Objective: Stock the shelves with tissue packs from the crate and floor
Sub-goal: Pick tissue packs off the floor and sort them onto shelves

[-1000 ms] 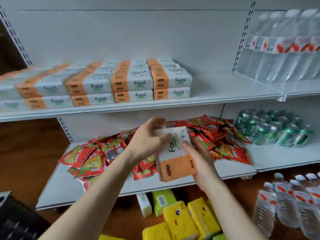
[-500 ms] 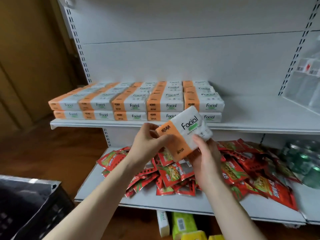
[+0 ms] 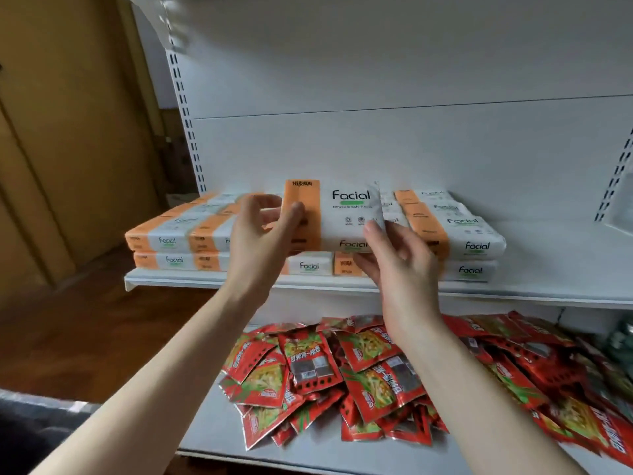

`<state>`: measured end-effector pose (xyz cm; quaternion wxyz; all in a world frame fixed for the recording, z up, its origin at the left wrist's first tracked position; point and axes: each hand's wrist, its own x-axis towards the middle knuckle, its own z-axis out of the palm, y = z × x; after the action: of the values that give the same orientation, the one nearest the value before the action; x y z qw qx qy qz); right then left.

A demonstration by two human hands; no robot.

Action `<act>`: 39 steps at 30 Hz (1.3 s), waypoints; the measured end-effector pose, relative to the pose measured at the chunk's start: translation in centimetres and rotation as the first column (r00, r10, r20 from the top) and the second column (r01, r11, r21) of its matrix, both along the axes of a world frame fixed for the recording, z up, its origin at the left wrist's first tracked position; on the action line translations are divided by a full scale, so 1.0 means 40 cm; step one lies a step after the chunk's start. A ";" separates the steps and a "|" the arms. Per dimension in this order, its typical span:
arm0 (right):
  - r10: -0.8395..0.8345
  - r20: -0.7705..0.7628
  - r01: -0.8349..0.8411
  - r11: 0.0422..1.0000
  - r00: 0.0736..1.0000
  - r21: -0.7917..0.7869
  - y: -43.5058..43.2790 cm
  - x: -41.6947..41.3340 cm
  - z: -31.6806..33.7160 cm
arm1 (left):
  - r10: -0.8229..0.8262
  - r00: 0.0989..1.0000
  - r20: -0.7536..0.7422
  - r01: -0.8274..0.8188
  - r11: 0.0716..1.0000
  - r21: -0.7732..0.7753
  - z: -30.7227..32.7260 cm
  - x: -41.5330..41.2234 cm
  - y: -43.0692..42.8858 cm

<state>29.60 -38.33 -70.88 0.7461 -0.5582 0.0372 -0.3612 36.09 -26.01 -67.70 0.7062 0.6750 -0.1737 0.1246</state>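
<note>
Both left hand point(image 3: 260, 234) and right hand point(image 3: 400, 262) grip a Facial tissue pack point(image 3: 342, 214) over the shelved stack point(image 3: 476, 241). Placing, I judge; next I lower it flat.

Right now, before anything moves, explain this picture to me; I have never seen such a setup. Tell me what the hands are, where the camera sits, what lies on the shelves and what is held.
No machine here: each grip is a person's bare hand. The one picture comes from a camera worn on the person's head, looking forward and down. The left grip and right grip hold one tissue pack by its ends, over the stacked packs on the upper shelf. Red sachets lie heaped on the lower shelf.
</note>
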 end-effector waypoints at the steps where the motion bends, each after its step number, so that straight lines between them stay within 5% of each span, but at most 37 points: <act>1: -0.005 -0.011 0.004 1.000 1.000 -0.020 0.020 0.037 0.017 | -0.017 1.000 -0.003 0.017 1.000 -0.007 0.016 0.034 0.023; 17: 0.106 -0.465 -0.235 0.945 0.879 -0.229 0.264 0.648 0.219 | -0.042 0.985 -0.167 0.091 0.950 0.297 0.180 0.620 0.352; 25: -0.041 -0.614 -0.237 0.901 0.788 -0.365 0.306 0.840 0.199 | -0.066 0.958 -0.280 0.187 0.882 0.433 0.101 0.804 0.381; 31: -0.242 -0.652 -0.293 0.745 0.718 -0.599 0.299 0.878 0.173 | -0.067 0.896 -0.439 0.260 0.881 0.396 0.046 0.843 0.363; 39: -0.297 -0.650 -0.310 0.693 0.699 -0.650 0.308 0.882 0.173 | -0.036 0.864 -0.502 0.252 0.895 0.368 0.043 0.846 0.357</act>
<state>64.87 -26.00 -63.97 0.3911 -0.8981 0.1764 -0.0966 69.92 -11.75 -65.98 0.5717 0.8053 -0.0660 -0.1425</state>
